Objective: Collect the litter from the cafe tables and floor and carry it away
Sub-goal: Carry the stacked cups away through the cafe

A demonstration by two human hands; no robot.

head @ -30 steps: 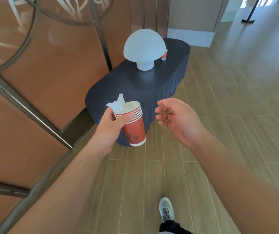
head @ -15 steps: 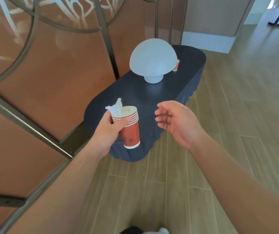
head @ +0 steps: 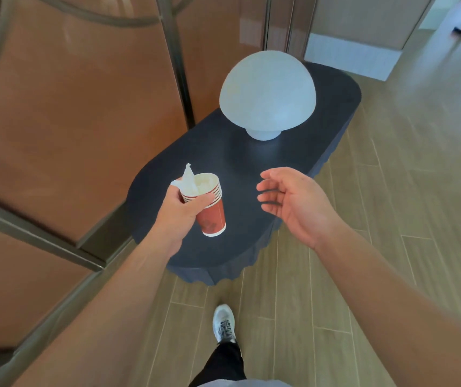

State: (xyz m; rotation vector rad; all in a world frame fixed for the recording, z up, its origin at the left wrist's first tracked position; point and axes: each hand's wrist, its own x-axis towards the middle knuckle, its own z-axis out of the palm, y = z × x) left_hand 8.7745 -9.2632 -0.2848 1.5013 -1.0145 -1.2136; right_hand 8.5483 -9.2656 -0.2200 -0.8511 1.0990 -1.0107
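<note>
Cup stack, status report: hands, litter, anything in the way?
Left hand grips cup stack, napkin stuffed inside. Right hand open, empty, over table. Lamp stands ahead on table.

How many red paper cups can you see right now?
About 5, judging by the rims: all nested in one stack of red paper cups gripped by the left hand, with white tissue stuffed on top. Another may hide behind the white dome lamp.
</note>
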